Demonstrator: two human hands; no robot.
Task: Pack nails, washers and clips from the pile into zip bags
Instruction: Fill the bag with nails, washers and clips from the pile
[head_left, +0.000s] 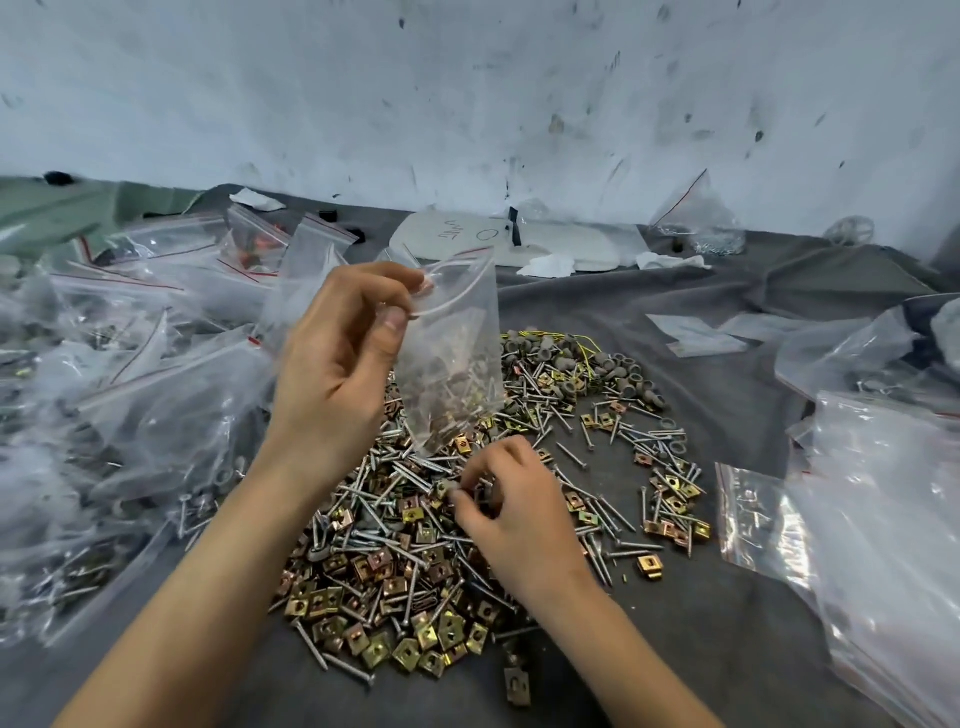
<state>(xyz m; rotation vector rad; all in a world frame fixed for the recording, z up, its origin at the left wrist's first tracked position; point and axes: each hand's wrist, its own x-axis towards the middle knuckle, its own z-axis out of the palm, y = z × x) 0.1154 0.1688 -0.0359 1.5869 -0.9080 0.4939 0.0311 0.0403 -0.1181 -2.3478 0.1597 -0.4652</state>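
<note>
Lying at nine o'clock from the pile (415, 571), a heap of filled bags (130, 405) covers the left side of the grey surface (727, 649). Nails and brass-coloured clips show through the clear plastic of the nearest ones. Further back, at about eleven o'clock, a small bag (254, 241) with a red zip line holds something orange that is too small to make out.

The left hand (337, 364) is raised over the pile. Its thumb and curled fingers pinch the mouth of a zip bag (452, 358), which hangs upright with its top gaping open. Nails and a few clips sit in the lower half of this bag, and its bottom corner hangs just above the pile.

The pile itself is loose nails mixed with square clips, with grey washers (571, 369) gathered along its twelve o'clock edge. At its centre the right hand (514, 514) rests down among the pieces, fingers bent, thumb and fingertips nipping a small grey piece (445, 488). Whether that piece is a washer cannot be told.

At one o'clock, against the wall (467, 104), a tilted bag (696, 218) has silvery metal parts in its bottom. At three o'clock a stack of flat bags (883, 519) lies with nothing seen inside them.
</note>
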